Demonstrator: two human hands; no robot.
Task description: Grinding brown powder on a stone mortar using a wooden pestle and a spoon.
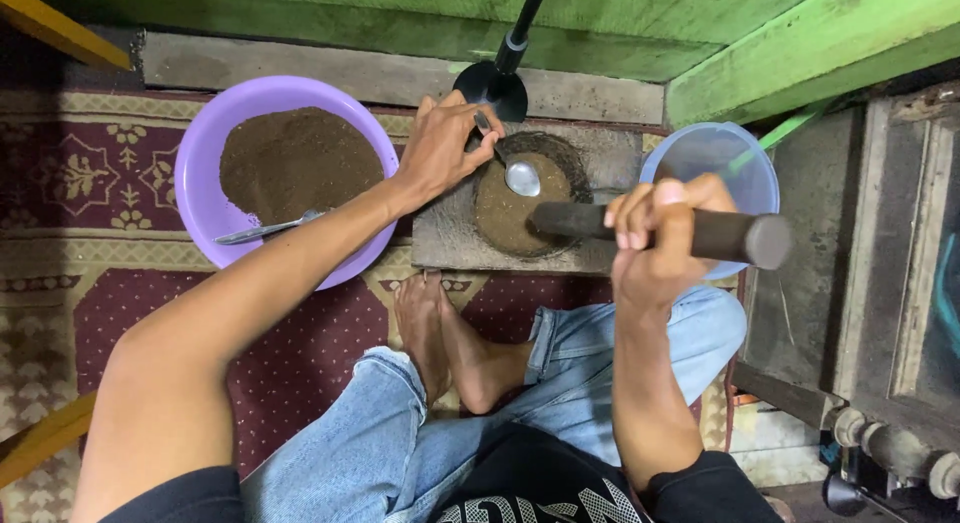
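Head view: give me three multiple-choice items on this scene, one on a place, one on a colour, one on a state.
1. Where is the metal spoon in the left hand?
A. over the stone mortar
B. on the patterned carpet
C. in the blue plastic bowl

2. Colour of the round plastic bowl holding brown powder?
A. red
B. purple
C. white

3. The dark cylindrical pestle is:
A. lying on the floor
B. standing in the bowl
C. held in the right hand

A: spoon sits above the mortar's powder. B: rim is purple. C: fingers wrap it.
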